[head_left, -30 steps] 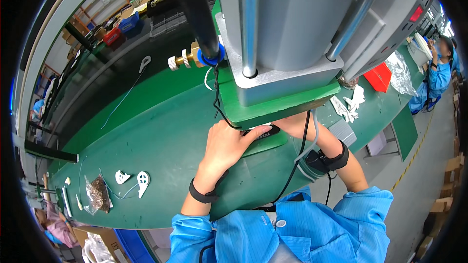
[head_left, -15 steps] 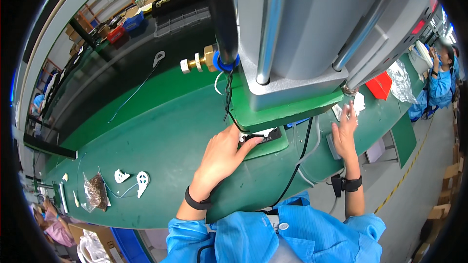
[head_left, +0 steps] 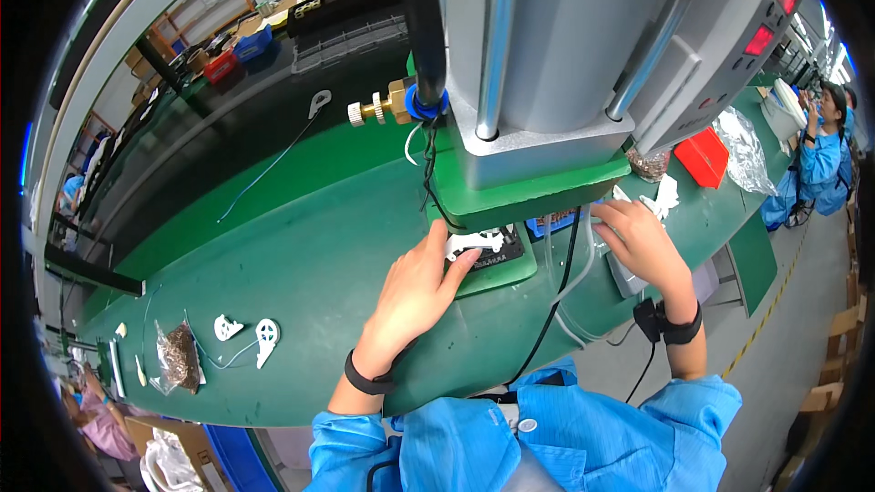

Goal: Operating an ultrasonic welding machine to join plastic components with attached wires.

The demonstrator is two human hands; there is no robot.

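A white plastic part [head_left: 478,242] lies on a black fixture block [head_left: 501,253] beneath the press head. My left hand [head_left: 410,284] holds this part at its left side, thumb on the near edge; the other fingertips are partly hidden by the part and the press. On the right, my right hand [head_left: 649,246] is bent over the edge of a blue tray [head_left: 536,228] of small brass-coloured pieces. Its thumb and fingers are apart, near a grey tube, with nothing visible in them. The press's green plate [head_left: 538,193] hangs just above the fixture.
A large grey press cylinder [head_left: 565,46] fills the upper middle. Black and clear tubes run down the bench front. White clips with cords [head_left: 266,337] and a bag of small parts [head_left: 180,357] lie left. A red bin [head_left: 702,157] stands right; a person in blue [head_left: 825,155] is beyond.
My right hand has moved left and turned inward to the blue tray. My left hand stays at the fixture, where more of the white part now shows. The view has shifted slightly.
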